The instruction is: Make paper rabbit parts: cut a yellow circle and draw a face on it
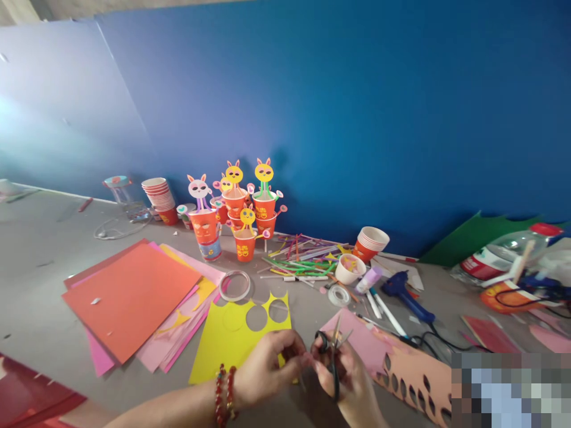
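My right hand (357, 386) is wrapped around a pair of scissors (336, 339) with black handles, the blades spread and pointing up and away. My left hand (267, 368), with red bead bracelets at the wrist, is closed in a pinch. The fingertips of both hands meet at something small and pinkish that I cannot make out. Beneath and beyond my left hand lies a yellow paper sheet (218, 345) with round holes cut in it. Pink paper (341, 324) and an orange sheet with leaf-shaped cutouts (408, 371) lie beside my right hand.
Decorated paper cups (245, 246) with animal faces stand near the blue wall (357, 119). Coloured paper sheets (134, 297) are piled at left. Pipe cleaners (303, 255), a tape roll (235, 286), a cup of scraps (350, 270), a blue glue gun (408, 297) and a bottle (499, 252) lie beyond.
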A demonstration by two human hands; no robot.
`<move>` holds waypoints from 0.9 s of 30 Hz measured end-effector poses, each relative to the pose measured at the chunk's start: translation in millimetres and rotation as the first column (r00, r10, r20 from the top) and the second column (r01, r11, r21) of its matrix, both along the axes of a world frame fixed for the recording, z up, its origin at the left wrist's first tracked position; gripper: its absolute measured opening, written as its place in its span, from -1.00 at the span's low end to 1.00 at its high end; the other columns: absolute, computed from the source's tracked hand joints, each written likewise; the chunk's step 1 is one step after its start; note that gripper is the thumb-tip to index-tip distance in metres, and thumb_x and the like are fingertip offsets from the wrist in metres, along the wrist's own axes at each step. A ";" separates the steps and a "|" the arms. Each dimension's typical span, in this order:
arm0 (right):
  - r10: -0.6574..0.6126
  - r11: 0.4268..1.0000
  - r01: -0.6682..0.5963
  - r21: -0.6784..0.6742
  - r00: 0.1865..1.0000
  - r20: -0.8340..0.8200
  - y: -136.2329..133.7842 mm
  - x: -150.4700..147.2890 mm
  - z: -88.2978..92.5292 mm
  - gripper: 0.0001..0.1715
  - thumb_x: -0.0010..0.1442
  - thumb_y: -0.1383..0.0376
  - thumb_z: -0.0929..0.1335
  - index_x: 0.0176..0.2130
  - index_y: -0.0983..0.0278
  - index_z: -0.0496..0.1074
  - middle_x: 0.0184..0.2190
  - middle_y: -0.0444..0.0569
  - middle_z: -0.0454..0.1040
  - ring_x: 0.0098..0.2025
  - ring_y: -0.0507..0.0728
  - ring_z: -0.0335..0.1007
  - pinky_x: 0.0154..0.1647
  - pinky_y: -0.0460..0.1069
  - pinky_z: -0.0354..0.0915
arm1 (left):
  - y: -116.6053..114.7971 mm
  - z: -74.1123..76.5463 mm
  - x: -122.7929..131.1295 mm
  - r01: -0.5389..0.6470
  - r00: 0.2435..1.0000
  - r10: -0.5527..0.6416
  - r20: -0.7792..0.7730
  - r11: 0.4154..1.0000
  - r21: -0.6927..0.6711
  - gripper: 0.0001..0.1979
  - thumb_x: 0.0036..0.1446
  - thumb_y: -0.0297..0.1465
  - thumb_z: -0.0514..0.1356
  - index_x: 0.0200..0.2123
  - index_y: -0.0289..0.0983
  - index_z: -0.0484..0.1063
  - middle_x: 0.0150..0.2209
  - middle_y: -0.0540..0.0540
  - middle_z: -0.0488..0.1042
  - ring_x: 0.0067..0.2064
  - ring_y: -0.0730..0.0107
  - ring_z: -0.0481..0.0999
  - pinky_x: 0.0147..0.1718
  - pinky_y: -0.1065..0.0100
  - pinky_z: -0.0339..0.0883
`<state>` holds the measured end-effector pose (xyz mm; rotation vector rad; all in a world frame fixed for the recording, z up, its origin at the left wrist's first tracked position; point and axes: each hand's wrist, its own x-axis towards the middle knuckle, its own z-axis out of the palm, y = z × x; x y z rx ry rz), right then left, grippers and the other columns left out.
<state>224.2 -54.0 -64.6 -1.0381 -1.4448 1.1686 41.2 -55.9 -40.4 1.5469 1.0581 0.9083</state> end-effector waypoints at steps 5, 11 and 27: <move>-0.010 1.000 0.010 0.004 1.000 0.026 1.0 -0.4 8.2 -0.81 0.11 0.26 0.46 -0.28 0.24 0.40 -0.44 -0.08 0.49 -0.43 0.09 0.46 -0.40 -0.07 0.41 | 2.8 -3.2 -1.1 0.048 0.987 -0.025 0.161 0.988 -0.143 -0.62 0.19 -0.10 0.23 -0.39 -0.34 0.39 -0.48 -0.03 0.40 -0.45 0.49 0.36 -0.44 0.47 0.21; 0.013 0.999 -0.012 -0.034 0.999 0.031 3.1 -1.1 19.3 -0.83 0.14 0.24 0.43 -0.34 0.25 0.36 -0.45 -0.11 0.46 -0.43 0.06 0.40 -0.39 -0.09 0.37 | 4.9 -3.7 -2.1 0.073 0.955 0.002 0.297 0.968 -0.240 -0.55 0.13 -0.02 0.26 -0.37 -0.35 0.41 -0.49 -0.02 0.41 -0.49 0.52 0.35 -0.45 0.46 0.24; -0.063 0.985 0.014 0.169 0.957 0.283 6.5 12.2 20.5 -0.78 0.15 0.16 0.47 -0.31 0.23 0.42 -0.42 -0.06 0.54 -0.43 0.11 0.46 -0.46 -0.07 0.36 | 21.1 5.5 -16.2 0.042 0.984 -0.047 -0.171 0.999 -0.030 -0.64 0.32 -0.15 0.02 -0.34 -0.30 0.38 -0.45 -0.04 0.46 -0.47 0.48 0.43 -0.46 0.48 0.29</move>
